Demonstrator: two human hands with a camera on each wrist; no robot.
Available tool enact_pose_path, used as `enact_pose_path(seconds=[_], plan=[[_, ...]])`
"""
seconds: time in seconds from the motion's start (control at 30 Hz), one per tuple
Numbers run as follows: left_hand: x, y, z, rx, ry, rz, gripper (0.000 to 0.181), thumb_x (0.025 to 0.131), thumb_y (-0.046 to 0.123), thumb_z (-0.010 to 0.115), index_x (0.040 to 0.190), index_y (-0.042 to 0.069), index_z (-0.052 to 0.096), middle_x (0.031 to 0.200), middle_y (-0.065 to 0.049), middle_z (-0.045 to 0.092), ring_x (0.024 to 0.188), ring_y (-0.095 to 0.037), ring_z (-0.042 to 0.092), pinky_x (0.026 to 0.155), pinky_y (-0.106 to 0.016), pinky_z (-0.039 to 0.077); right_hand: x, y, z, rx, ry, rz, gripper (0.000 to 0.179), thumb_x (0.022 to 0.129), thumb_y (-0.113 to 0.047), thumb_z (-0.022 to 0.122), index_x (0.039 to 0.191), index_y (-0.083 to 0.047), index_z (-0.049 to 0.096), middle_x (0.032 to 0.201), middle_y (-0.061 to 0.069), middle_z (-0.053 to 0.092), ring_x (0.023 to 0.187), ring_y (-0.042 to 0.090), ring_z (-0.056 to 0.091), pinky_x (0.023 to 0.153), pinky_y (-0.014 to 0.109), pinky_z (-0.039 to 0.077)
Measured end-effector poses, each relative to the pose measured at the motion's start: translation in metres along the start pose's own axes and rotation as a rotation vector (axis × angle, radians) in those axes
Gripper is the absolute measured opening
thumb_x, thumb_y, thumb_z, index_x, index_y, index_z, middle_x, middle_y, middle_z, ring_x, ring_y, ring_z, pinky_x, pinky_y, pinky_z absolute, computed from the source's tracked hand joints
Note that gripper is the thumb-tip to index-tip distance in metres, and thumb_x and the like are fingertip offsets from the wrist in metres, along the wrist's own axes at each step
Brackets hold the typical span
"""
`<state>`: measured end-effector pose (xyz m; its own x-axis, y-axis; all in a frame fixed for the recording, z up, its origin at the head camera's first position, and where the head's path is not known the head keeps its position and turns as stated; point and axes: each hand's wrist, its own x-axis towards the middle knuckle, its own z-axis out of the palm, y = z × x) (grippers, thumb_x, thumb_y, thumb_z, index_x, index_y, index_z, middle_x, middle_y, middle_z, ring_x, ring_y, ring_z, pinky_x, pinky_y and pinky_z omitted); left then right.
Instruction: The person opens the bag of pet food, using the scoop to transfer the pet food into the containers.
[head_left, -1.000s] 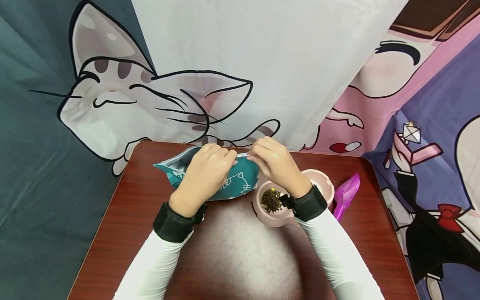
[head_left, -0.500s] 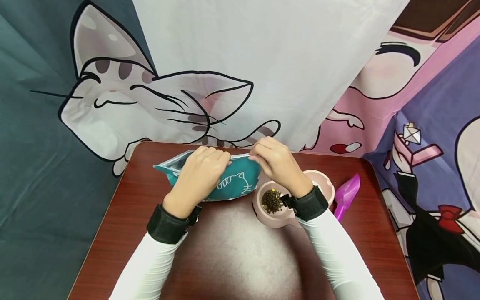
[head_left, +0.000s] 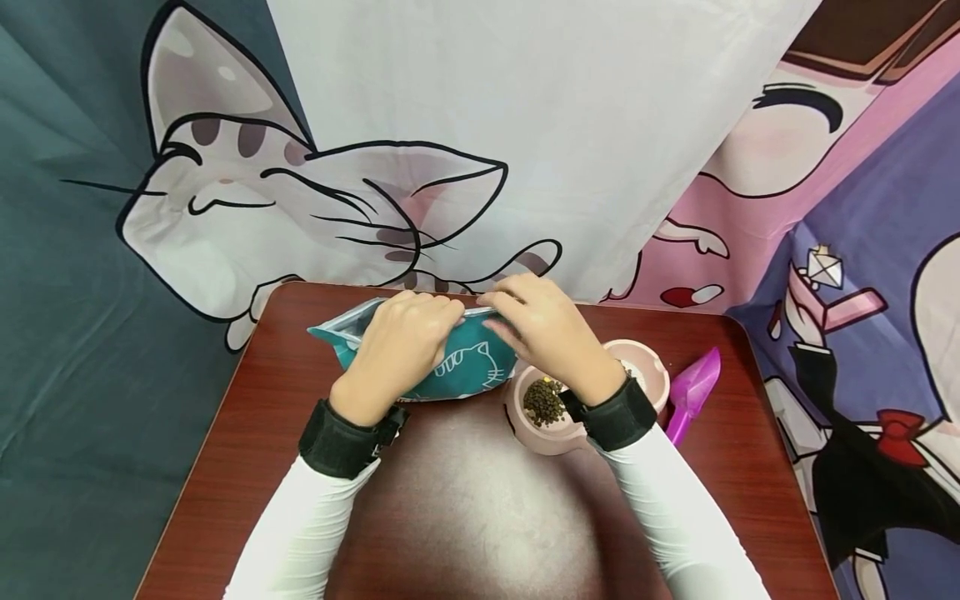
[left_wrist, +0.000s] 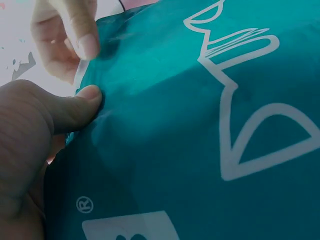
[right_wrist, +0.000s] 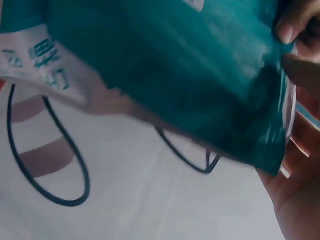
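A teal pouch with a white cat drawing lies tilted, its silvery mouth gaping at the left. My left hand grips the middle of its top edge, with the thumb on the front face. At the right part of that edge is my right hand, thumb and fingers parted with the pouch's rim between them. Both hands also show close together at the rim in the left wrist view, where the pouch fills most of the picture. The pouch's inside is mostly hidden by my left hand.
A pale pink bowl with brown pellets stands under my right wrist. Behind that wrist is a second pink bowl part, partly covered. A purple scoop lies to the right on the brown table. A printed cloth hangs behind.
My right hand has shifted slightly left along the pouch's edge, its thumb and fingers spreading from a pinch. My left hand moved a little left earlier and keeps its grip.
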<state>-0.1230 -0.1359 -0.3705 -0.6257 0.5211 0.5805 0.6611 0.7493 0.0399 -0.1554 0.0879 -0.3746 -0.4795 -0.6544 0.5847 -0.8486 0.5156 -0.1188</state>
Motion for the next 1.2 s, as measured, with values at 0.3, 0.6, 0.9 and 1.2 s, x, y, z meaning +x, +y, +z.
enact_pose_path(seconds=[0.3, 0.6, 0.9, 1.2], plan=[[-0.002, 0.0, -0.003, 0.033, -0.015, 0.011, 0.027, 0.102, 0.018, 0.067, 0.08, 0.005, 0.057, 0.068, -0.008, 0.057, 0.067, -0.027, 0.057, 0.062, -0.035, 0.045, 0.008, -0.004, 0.01, -0.015, 0.056, -0.036, 0.005, 0.098, -0.013, 0.07, 0.095, -0.009, 0.073, 0.094, 0.002, 0.067, 0.087, 0.02, 0.06, 0.076, 0.03, 0.054], [-0.011, -0.003, -0.007, 0.094, 0.0, 0.046, 0.022, 0.102, 0.018, 0.067, 0.088, 0.002, 0.059, 0.08, -0.011, 0.066, 0.078, -0.029, 0.063, 0.072, -0.04, 0.05, 0.008, 0.0, 0.013, -0.01, 0.076, -0.037, 0.008, 0.099, -0.014, 0.069, 0.094, -0.008, 0.072, 0.091, 0.003, 0.067, 0.086, 0.021, 0.06, 0.076, 0.03, 0.055], [-0.016, -0.008, -0.008, 0.026, 0.033, 0.024, 0.017, 0.102, 0.013, 0.065, 0.09, 0.001, 0.061, 0.077, -0.011, 0.065, 0.074, -0.028, 0.063, 0.068, -0.039, 0.05, 0.007, 0.002, 0.012, 0.006, 0.053, -0.031, 0.007, 0.1, -0.013, 0.068, 0.095, -0.01, 0.073, 0.092, 0.002, 0.066, 0.086, 0.021, 0.058, 0.075, 0.03, 0.053], [-0.016, -0.008, -0.006, -0.051, 0.06, -0.001, 0.02, 0.102, 0.009, 0.063, 0.083, 0.004, 0.06, 0.068, -0.008, 0.06, 0.062, -0.024, 0.055, 0.058, -0.033, 0.039, 0.009, -0.001, 0.009, -0.015, 0.009, -0.035, 0.006, 0.1, -0.013, 0.068, 0.097, -0.009, 0.072, 0.094, 0.003, 0.065, 0.086, 0.022, 0.057, 0.074, 0.03, 0.052]])
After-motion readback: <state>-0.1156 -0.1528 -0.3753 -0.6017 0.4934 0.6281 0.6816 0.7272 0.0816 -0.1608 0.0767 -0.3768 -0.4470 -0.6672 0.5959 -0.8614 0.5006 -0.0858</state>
